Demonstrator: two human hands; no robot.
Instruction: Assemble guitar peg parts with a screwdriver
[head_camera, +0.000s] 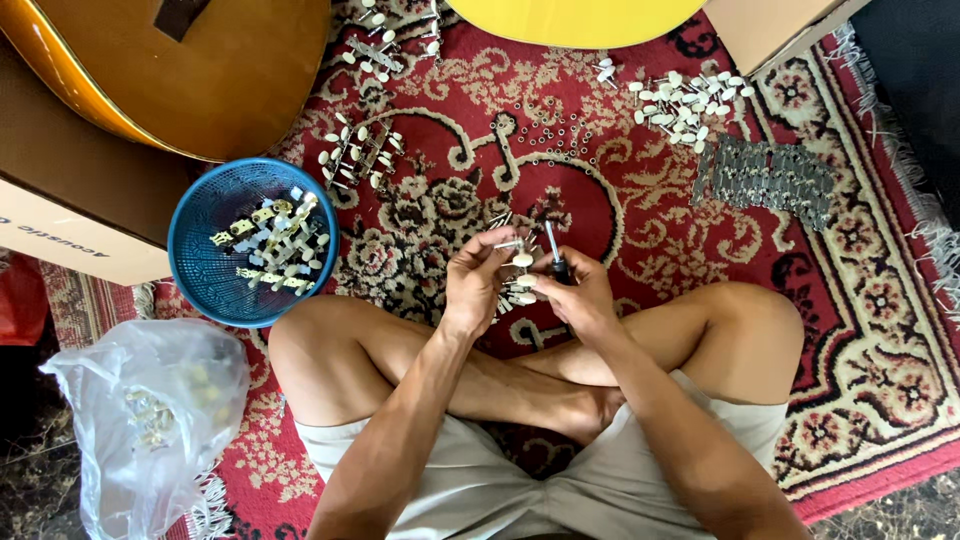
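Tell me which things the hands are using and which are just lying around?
In use: left hand and right hand hold a tuner strip and screwdriver.
Lying about: blue basket, plastic bag, brown guitar, cardboard box.

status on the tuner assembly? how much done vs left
Done, apparently: a batch of assembled tuner strips in the blue basket. In hand: left hand holds a tuner strip; right hand holds a screwdriver. Left: loose white-knobbed pegs, a pile of metal plates and more strips on the rug. Exact counts unclear.
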